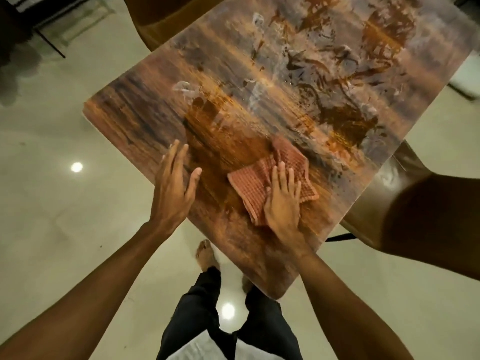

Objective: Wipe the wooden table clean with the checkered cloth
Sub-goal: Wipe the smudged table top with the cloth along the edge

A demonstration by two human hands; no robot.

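The wooden table [145,118] runs from the near corner to the upper right, its top streaked with wet smears and foamy patches across the middle and far half. A red-and-white checkered cloth [291,158] lies crumpled on the near part of the top. My right hand [281,201] presses flat on the cloth with straight fingers. My left hand [172,187] rests flat on the table near its left edge, a little left of the cloth, fingers straight and holding nothing.
A brown chair [405,203] stands tight against the table's right side, another chair back [155,24] at the far left edge. Pale glossy floor tiles [52,203] surround the table. My legs and a bare foot [206,255] stand at the near corner.
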